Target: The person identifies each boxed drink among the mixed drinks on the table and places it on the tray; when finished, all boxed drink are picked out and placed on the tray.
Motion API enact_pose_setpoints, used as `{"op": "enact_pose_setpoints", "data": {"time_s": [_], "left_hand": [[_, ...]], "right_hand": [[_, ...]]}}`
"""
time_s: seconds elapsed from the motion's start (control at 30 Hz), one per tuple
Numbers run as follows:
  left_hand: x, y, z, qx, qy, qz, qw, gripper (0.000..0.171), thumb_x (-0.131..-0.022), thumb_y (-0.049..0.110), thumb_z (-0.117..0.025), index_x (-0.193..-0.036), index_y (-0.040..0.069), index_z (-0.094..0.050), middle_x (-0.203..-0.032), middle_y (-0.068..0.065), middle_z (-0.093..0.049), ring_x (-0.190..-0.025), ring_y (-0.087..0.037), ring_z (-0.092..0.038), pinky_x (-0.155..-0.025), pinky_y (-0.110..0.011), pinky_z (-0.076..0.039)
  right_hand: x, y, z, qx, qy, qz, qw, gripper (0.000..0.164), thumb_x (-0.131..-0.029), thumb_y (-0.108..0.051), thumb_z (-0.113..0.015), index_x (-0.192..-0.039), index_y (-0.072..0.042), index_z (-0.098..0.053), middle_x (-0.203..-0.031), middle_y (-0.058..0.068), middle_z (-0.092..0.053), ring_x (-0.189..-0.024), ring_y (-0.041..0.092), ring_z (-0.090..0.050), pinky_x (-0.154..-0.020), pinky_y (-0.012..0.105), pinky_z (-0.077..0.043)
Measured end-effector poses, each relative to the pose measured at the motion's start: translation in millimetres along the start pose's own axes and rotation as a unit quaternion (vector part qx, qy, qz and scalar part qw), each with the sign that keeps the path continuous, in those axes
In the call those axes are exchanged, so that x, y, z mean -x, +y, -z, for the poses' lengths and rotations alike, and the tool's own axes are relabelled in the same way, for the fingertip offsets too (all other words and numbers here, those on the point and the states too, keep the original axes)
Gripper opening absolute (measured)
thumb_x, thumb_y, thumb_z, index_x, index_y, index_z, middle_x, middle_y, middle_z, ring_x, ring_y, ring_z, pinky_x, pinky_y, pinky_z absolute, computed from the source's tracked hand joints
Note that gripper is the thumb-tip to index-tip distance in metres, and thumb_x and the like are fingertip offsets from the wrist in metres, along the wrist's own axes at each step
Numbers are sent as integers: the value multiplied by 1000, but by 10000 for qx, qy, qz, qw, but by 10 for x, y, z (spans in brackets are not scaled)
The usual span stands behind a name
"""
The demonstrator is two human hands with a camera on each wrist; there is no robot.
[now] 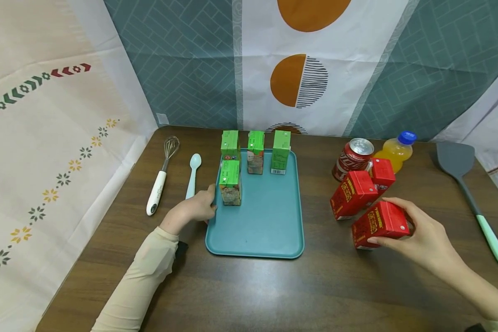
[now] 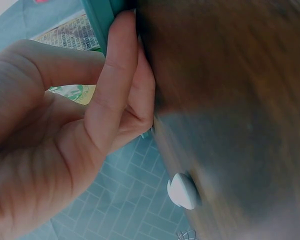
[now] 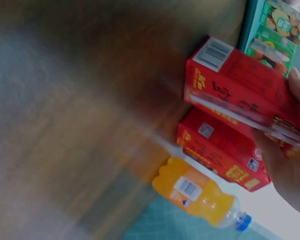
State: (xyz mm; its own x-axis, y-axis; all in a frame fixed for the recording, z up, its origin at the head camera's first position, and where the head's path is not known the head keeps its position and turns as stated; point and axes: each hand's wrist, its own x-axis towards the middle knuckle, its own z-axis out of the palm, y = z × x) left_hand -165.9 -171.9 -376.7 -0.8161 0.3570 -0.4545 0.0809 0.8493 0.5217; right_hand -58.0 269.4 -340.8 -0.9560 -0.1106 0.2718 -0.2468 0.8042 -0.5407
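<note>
My left hand (image 1: 197, 206) grips the left rim of a teal tray (image 1: 265, 235); in the left wrist view its fingers close about the tray's edge (image 2: 97, 22). Several green juice cartons stand on the tray, one at the left (image 1: 230, 184) and the others along the back, such as the back-right one (image 1: 280, 154). My right hand (image 1: 427, 237) holds a red drink carton (image 1: 379, 225) between thumb and fingers, slightly tilted, right of the tray. Two more red cartons stand just behind it, a nearer one (image 1: 352, 194) and a farther one (image 1: 382, 174).
Behind the red cartons stand a soda can (image 1: 352, 159) and an orange drink bottle (image 1: 394, 152). A spatula (image 1: 475, 198) lies at the far right. Left of the tray lie a whisk (image 1: 161, 180) and a pale spoon (image 1: 193, 173). A patterned cloth (image 1: 182, 69) hangs behind the table.
</note>
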Motion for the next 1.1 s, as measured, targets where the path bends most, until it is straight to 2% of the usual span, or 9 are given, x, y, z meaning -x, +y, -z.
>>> {"op": "enact_pose_setpoints", "data": {"time_s": [0.13, 0.27, 0.37, 0.5, 0.7, 0.77, 0.93, 1.0, 1.1], "left_hand": [[-6, 4, -2, 56, -25, -39, 10000, 68, -86, 3, -41, -134, -9, 5, -64, -11, -56, -49, -18, -58, -44, -27, -42], [-2, 13, -3, 81, -36, -32, 10000, 68, -86, 3, -41, -135, -8, 6, -65, -11, -56, -50, -18, -58, -45, -27, -43], [4, 20, 1, 52, -44, -64, 10000, 68, -86, 2, -41, -134, -9, 6, -64, -11, -56, -49, -19, -58, -44, -27, -42], [9, 27, 8, 9, -61, -33, 10000, 68, -86, 3, -41, -134, -9, 6, -63, -11, -56, -49, -18, -58, -44, -26, -41], [32, 7, 9, 0, -54, -2, 10000, 69, -86, 2, -41, -134, -10, 7, -62, -11, -56, -49, -18, -57, -44, -26, -42], [38, -4, 6, 7, -35, 10, 10000, 69, -86, 2, -41, -134, -10, 7, -63, -11, -56, -49, -17, -57, -44, -27, -42], [31, -9, 8, 50, -21, -41, 10000, 68, -86, 2, -41, -134, -10, 6, -63, -11, -56, -48, -17, -57, -44, -27, -41], [25, -1, 8, 59, -44, -36, 10000, 68, -86, 2, -41, -134, -9, 7, -62, -11, -56, -49, -17, -57, -44, -27, -41], [16, 4, 7, 24, -64, 11, 10000, 69, -86, 3, -40, -134, -8, 8, -60, -11, -55, -49, -17, -57, -43, -27, -41]], "right_hand": [[101, -21, -32, -131, 406, 173, 9989, 83, -41, -21, -87, -116, -17, -51, -98, -12, -51, -79, -12, -44, -61, 2, -37], [184, -91, -46, -124, 545, 531, 9970, 85, -37, -16, -88, -115, -14, -53, -99, -21, -49, -79, -11, -46, -63, 2, -38], [210, -188, -42, -163, 497, 696, 9962, 87, -35, -15, -88, -115, -14, -53, -99, -20, -50, -78, -11, -48, -63, 3, -40], [180, -340, -66, -428, 440, 784, 9950, 87, -36, -15, -87, -116, -13, -52, -101, -12, -53, -81, -9, -50, -64, 4, -41], [0, -564, -216, -937, 506, 718, 9917, 85, -41, -14, -86, -118, -15, -51, -106, -1, -54, -90, -5, -50, -68, 5, -41], [-81, -704, -252, -1096, 523, 724, 9899, 83, -44, -10, -85, -119, -13, -51, -108, 3, -54, -91, -5, -49, -69, 5, -41], [-318, -829, -464, -1205, 699, 694, 9878, 80, -50, -13, -84, -122, -18, -48, -112, 1, -53, -97, 2, -46, -70, 7, -41], [-423, -804, -585, -1301, 711, 611, 9871, 78, -53, -19, -83, -122, -24, -47, -113, -3, -52, -99, 7, -45, -69, 12, -44], [-579, -892, -708, -1608, 623, 468, 9839, 73, -58, -23, -80, -122, -25, -46, -114, -3, -51, -101, 11, -46, -68, 24, -49]]}}
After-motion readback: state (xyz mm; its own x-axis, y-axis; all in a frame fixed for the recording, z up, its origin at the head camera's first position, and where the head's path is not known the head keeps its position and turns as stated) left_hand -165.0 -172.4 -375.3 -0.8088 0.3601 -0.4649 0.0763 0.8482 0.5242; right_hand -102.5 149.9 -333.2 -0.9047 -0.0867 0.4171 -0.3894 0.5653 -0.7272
